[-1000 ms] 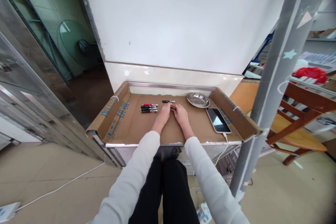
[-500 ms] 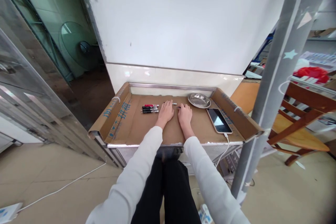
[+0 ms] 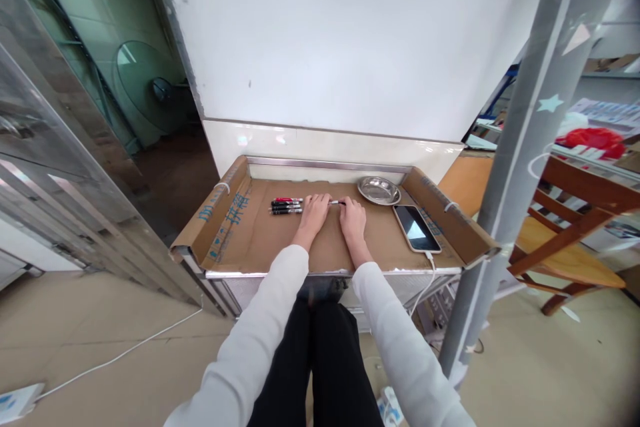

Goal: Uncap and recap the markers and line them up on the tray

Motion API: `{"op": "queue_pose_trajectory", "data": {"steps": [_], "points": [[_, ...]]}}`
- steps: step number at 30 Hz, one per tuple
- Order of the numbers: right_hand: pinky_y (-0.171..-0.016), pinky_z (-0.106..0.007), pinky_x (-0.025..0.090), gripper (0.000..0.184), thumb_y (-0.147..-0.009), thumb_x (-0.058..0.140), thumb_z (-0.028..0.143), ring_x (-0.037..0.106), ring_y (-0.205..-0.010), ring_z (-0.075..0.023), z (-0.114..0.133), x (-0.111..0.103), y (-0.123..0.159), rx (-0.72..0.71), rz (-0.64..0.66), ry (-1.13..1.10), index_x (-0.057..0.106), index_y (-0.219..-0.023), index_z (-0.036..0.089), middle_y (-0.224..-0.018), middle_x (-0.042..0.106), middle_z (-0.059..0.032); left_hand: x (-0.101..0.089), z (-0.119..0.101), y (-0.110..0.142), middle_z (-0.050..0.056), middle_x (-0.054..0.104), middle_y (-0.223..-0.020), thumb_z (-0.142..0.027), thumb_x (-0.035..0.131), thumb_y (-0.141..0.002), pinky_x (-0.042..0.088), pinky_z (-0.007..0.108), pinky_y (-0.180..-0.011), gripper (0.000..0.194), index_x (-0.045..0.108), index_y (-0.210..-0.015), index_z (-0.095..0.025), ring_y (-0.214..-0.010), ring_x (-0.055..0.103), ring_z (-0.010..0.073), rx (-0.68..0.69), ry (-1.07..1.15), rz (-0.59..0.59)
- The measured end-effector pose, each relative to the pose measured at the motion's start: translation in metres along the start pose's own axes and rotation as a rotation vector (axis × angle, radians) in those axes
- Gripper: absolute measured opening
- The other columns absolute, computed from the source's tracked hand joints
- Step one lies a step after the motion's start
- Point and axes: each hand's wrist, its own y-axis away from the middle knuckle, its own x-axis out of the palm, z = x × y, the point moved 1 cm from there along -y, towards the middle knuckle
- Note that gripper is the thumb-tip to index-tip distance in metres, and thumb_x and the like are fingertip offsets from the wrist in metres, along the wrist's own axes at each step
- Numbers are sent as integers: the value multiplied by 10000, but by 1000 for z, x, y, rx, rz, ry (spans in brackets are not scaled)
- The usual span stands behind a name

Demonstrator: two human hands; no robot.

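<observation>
My left hand (image 3: pixel 315 211) is closed on a slim pen (image 3: pixel 335 202) over the cardboard surface. From the other side, the fingertips of my right hand (image 3: pixel 353 216) pinch the pen's dark end. Only a short silvery and dark stretch of it shows between the hands; the rest is hidden by the left fingers. Left of my left hand lies a row of several pens (image 3: pixel 287 206), a red one at the back and black ones in front, side by side.
A round metal dish (image 3: pixel 379 191) stands at the back right. In front of it lies a phone (image 3: pixel 417 229) with a white cable (image 3: pixel 425 287) plugged in. Folded cardboard walls (image 3: pixel 213 217) edge the table's sides. A grey pole (image 3: pixel 520 140) rises at the right, near a wooden chair (image 3: pixel 570 233).
The two small parts held apart between my hands now meet in one line. My right fingertips have risen slightly and the left hand has shifted a little. The pen row has stayed put.
</observation>
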Motion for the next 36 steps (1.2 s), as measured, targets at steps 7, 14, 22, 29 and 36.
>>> {"op": "queue_pose_trajectory", "data": {"steps": [7,14,22,29,36], "points": [[-824,-284,360,267,-918,322,208,571,-906,-179,1,-1,0,-2,-8,-35,556,-1041,172,-991,649,-89,-5,-3,2,47,625,-1035,-236,405,-916,307,332,-847,163,522,-1023,-200,-965,520,192,-11,-4,-13],[-800,-228,452,690,-785,307,66,555,-1080,-143,10,-3,6,-314,48,-296,52,-1424,119,-1343,482,-113,-21,-7,9,38,635,-1041,-269,390,-924,310,346,-845,191,531,-1041,-213,-956,510,192,-112,56,-72],[-915,-276,432,723,-765,307,71,486,-1190,-143,6,5,6,-281,75,-384,34,-1433,97,-1361,457,-128,-54,-14,53,44,602,-1130,-283,386,-917,322,410,-829,256,560,-1104,-289,-983,455,266,-445,-4,-191],[-990,-330,386,631,-794,325,96,472,-1206,-156,0,14,5,-193,121,-402,174,-1406,100,-1295,518,-137,-47,-4,70,108,598,-961,-162,382,-886,347,407,-812,252,583,-1035,-191,-929,518,261,-588,-140,-104],[-972,-336,410,592,-798,344,113,508,-1161,-183,-6,23,2,-200,81,-454,262,-1383,108,-1257,539,-141,-46,-7,65,125,545,-1047,-131,388,-854,375,401,-820,259,535,-1066,-156,-965,523,265,-628,-202,-155]]}}
